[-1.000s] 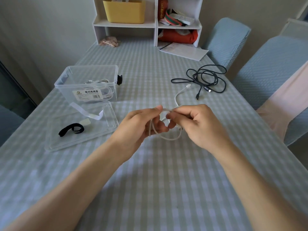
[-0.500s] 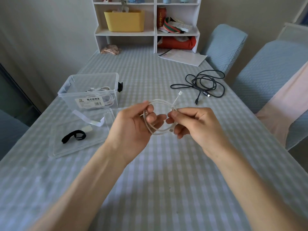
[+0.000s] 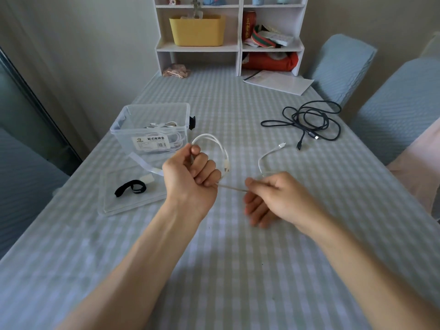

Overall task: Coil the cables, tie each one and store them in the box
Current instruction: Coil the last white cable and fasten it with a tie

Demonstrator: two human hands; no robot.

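Note:
My left hand point(image 3: 190, 177) is closed around a coil of white cable point(image 3: 221, 151), the loops standing up above my fist. A straight stretch of the same cable runs to my right hand point(image 3: 273, 196), which pinches it; the free end with its plug curls up beyond. A loose black cable point(image 3: 309, 120) lies tangled at the right of the table. The clear plastic box point(image 3: 152, 129) stands at the left with white cables inside. Its clear lid point(image 3: 133, 194) lies in front, carrying a black strap point(image 3: 131, 188) and a white strap point(image 3: 145, 166).
A white shelf unit point(image 3: 238, 46) with a yellow bin point(image 3: 197, 29) stands at the table's far end, papers point(image 3: 278, 82) in front of it. Blue-covered chairs point(image 3: 392, 103) line the right side. The checked tablecloth point(image 3: 238, 270) lies under my arms.
My hands have pulled apart: the left has turned with the coil toward the box, the right has slid along the cable to the right, drawing a straight stretch between them.

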